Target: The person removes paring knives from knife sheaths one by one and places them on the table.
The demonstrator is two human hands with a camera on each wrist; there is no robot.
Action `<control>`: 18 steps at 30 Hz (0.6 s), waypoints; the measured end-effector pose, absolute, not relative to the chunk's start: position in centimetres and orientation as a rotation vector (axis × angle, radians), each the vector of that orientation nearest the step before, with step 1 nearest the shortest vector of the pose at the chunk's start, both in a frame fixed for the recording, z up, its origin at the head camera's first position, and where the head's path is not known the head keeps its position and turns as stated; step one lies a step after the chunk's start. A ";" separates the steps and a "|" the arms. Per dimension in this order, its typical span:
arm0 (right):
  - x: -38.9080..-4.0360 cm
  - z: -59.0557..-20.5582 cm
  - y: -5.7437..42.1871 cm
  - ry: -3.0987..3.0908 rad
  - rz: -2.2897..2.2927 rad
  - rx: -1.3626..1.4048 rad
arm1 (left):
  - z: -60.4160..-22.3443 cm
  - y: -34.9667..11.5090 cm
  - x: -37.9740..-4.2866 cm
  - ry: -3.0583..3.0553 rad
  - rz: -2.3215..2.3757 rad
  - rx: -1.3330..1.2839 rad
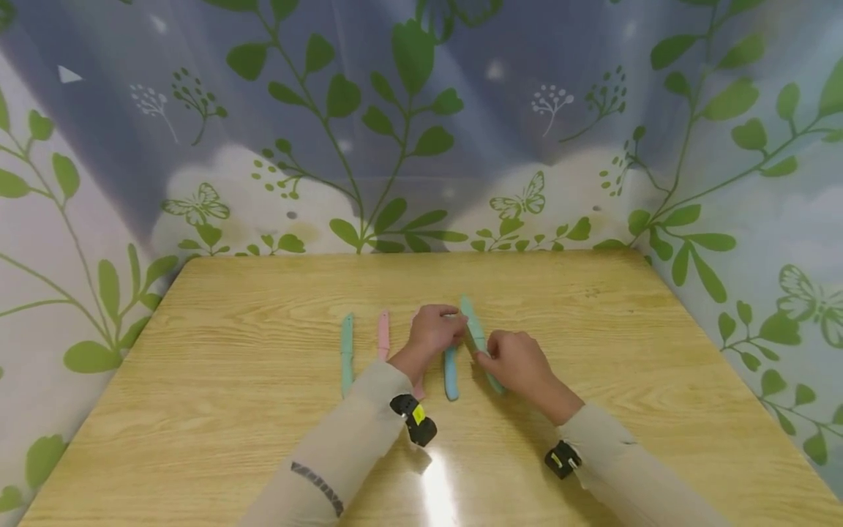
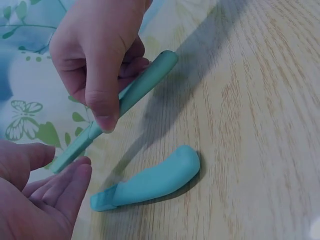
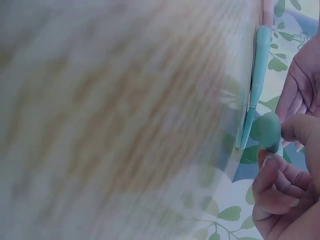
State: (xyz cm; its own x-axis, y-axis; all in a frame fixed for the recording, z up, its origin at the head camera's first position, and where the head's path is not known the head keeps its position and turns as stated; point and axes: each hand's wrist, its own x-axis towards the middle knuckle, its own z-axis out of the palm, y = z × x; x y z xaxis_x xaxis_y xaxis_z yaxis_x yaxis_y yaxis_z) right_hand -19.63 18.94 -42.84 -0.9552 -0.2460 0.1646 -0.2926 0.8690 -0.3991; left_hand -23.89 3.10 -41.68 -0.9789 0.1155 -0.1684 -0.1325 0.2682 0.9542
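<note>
My right hand (image 1: 523, 366) pinches a green knife with a sheath-like cover (image 2: 150, 75) between thumb and fingers, tilted above the table. Around the narrow end of that knife is my left hand (image 2: 45, 195), its fingers nearly straight and thumb apart; whether it touches the knife I cannot tell. Just below, a blue knife (image 2: 160, 177) lies on the table, partly covered by my left hand in the head view. Further left lie a pink knife (image 1: 384, 335) and another green knife (image 1: 347, 351). A second pink end (image 1: 418, 389) shows beneath my left wrist.
The knives lie roughly parallel on a wood-grain table (image 1: 250, 329). Leaf-patterned curtains (image 1: 369, 146) stand along its back and both sides. Each sleeve carries a black wrist camera (image 1: 415, 421). Light glares off the table's front.
</note>
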 end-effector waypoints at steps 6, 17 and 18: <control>-19.7 -42.6 18.8 -2.911 0.636 0.450 | -41.7 2.7 -23.8 2.138 1.992 -0.065; -19.6 -42.3 18.7 -2.923 0.610 0.503 | -41.9 2.1 -23.9 2.039 2.098 -0.088; -19.5 -42.3 18.7 -2.923 0.610 0.510 | -41.9 2.1 -23.9 2.036 2.097 -0.088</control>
